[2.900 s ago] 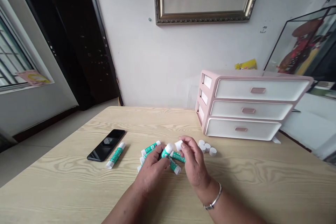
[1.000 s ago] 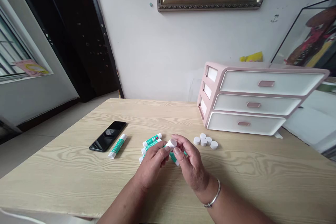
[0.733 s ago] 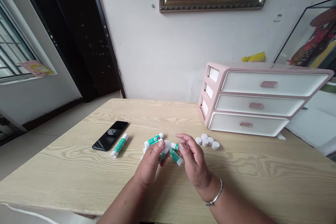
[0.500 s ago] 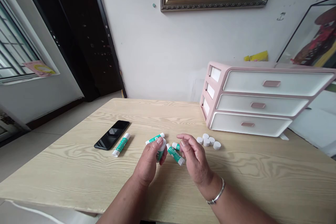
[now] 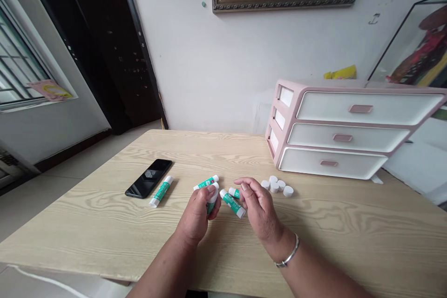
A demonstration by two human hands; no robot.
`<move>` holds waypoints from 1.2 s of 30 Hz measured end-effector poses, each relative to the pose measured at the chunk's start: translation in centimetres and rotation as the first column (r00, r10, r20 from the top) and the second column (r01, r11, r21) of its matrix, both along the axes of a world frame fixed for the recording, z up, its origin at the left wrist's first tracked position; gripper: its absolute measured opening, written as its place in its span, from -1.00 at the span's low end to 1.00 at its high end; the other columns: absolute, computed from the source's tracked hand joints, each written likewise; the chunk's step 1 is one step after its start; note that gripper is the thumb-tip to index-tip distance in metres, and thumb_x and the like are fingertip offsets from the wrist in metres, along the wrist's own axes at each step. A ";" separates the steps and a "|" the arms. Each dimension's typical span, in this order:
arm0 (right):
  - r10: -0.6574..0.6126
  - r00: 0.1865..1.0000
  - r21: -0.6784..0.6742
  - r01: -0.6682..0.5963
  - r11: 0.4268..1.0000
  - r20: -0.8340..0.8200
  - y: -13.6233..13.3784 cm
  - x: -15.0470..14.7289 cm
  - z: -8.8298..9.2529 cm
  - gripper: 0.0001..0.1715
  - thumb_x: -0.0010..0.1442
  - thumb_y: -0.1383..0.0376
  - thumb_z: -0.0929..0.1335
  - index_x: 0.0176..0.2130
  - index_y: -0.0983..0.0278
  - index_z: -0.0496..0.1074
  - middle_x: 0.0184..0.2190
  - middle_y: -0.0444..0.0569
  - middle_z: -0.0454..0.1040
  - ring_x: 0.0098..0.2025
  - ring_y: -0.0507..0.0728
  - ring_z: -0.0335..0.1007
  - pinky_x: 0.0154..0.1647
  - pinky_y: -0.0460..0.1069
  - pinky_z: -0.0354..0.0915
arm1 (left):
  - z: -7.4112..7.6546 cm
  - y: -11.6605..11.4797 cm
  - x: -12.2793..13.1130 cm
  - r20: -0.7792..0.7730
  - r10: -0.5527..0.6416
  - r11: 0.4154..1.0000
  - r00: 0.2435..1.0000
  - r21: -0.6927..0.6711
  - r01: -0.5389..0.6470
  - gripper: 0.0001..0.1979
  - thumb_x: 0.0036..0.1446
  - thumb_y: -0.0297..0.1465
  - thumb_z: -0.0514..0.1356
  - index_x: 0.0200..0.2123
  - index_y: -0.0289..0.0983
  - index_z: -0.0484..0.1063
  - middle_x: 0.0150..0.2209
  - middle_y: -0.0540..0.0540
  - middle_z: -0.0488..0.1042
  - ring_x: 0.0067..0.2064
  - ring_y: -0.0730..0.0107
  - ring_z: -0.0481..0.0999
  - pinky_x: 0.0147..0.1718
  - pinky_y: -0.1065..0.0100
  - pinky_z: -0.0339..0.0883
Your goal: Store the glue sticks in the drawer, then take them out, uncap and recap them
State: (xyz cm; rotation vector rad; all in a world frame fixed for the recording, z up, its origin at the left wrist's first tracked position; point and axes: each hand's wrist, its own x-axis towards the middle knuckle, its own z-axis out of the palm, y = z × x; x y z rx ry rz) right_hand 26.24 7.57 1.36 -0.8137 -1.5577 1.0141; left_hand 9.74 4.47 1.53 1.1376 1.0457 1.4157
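My left hand is wrapped round a green and white glue stick, its white end up under the thumb. To the right, my right hand is raised over the table with thumb and forefinger drawn together; whether anything small is between them is hidden. Between the hands lie a green tube and another partly hidden tube. Just behind my left hand rests one more tube. Several white caps sit beyond my right hand.
A black phone lies on the left of the wooden table, beside another green tube. At the back right stands a pink and white drawer unit. A framed picture hangs on the wall.
My left hand has tilted slightly, with the held glue stick turned a little. My right hand keeps nearly the same pose, and the tubes and caps lie as before.
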 end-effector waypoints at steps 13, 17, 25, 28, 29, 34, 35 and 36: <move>-0.005 1.000 -0.001 0.005 1.000 -0.004 0.3 0.0 -0.2 -0.60 0.42 0.04 0.21 -0.10 0.23 0.47 -0.51 -0.18 0.28 -0.46 0.02 0.19 -0.45 -0.07 0.18 | -0.1 0.0 -0.1 0.074 -0.024 0.998 0.997 0.053 0.020 -0.56 0.16 -0.18 -0.01 -0.72 -0.21 0.18 -0.74 0.05 0.11 -0.62 0.49 0.06 -0.58 0.33 -0.09; -0.001 1.000 -0.004 0.001 1.000 0.008 0.3 0.0 -0.1 -0.58 0.42 0.03 0.20 -0.10 0.23 0.47 -0.50 -0.17 0.28 -0.46 0.03 0.19 -0.44 -0.06 0.18 | -0.2 0.1 -0.1 0.053 -0.014 0.998 0.998 0.059 0.011 -0.56 0.17 -0.18 -0.01 -0.72 -0.20 0.18 -0.73 0.05 0.10 -0.61 0.48 0.06 -0.58 0.34 -0.08; -0.042 0.998 0.004 0.042 0.999 0.042 0.4 0.3 0.6 -0.56 0.40 0.02 0.20 -0.14 0.24 0.49 -0.52 -0.16 0.28 -0.47 0.05 0.21 -0.44 -0.06 0.19 | 3.2 -0.4 -1.6 -0.269 0.381 0.921 0.885 0.029 -0.388 -0.46 0.25 0.05 -0.01 -0.58 -0.21 0.33 -0.64 0.02 0.27 -0.55 0.40 0.21 -0.51 0.36 0.12; -0.041 0.999 0.004 0.041 0.999 0.022 0.5 0.3 0.8 -0.57 0.41 0.02 0.20 -0.16 0.24 0.49 -0.53 -0.17 0.26 -0.48 0.03 0.19 -0.44 -0.07 0.19 | 3.8 -0.5 -3.2 -0.546 0.531 0.804 0.647 0.085 -0.589 -0.54 0.23 0.04 0.07 -0.36 -0.23 0.44 -0.50 -0.02 0.41 -0.42 0.29 0.37 -0.42 0.35 0.19; -0.037 0.999 0.001 0.037 0.999 0.016 0.5 0.3 0.9 -0.56 0.41 0.01 0.20 -0.16 0.24 0.49 -0.54 -0.17 0.25 -0.49 0.03 0.18 -0.45 -0.07 0.19 | 3.7 -0.5 -3.8 -0.642 0.534 0.776 0.550 0.115 -0.620 -0.57 0.25 0.00 0.07 -0.28 -0.24 0.47 -0.43 -0.05 0.46 -0.35 0.24 0.42 -0.36 0.33 0.22; -0.025 0.999 0.000 0.025 1.000 0.019 0.7 0.2 0.6 -0.54 0.41 0.00 0.18 -0.15 0.23 0.49 -0.55 -0.17 0.25 -0.48 0.05 0.21 -0.44 -0.06 0.21 | 2.1 0.0 -6.3 -0.913 0.360 0.754 0.190 0.166 -0.635 -0.58 0.31 -0.21 0.00 0.05 -0.31 0.46 -0.05 -0.28 0.51 -0.02 0.02 0.49 -0.11 0.21 0.31; -0.026 0.999 -0.001 0.026 1.000 0.020 0.7 0.2 0.5 -0.54 0.41 0.00 0.18 -0.15 0.23 0.49 -0.55 -0.16 0.26 -0.47 0.06 0.22 -0.43 -0.06 0.22 | 1.7 0.0 -6.7 -0.936 0.327 0.752 0.127 0.177 -0.635 -0.57 0.31 -0.22 0.00 0.08 -0.32 0.45 -0.03 -0.31 0.50 0.00 -0.01 0.49 -0.09 0.19 0.31; -0.027 0.999 -0.005 0.027 1.000 0.021 0.7 0.2 0.4 -0.54 0.41 0.00 0.18 -0.14 0.23 0.49 -0.54 -0.16 0.27 -0.47 0.06 0.22 -0.42 -0.06 0.22 | 1.4 0.1 -7.0 -0.953 0.298 0.749 0.062 0.192 -0.635 -0.57 0.31 -0.24 0.00 0.09 -0.33 0.45 -0.03 -0.32 0.50 0.00 -0.02 0.49 -0.07 0.17 0.31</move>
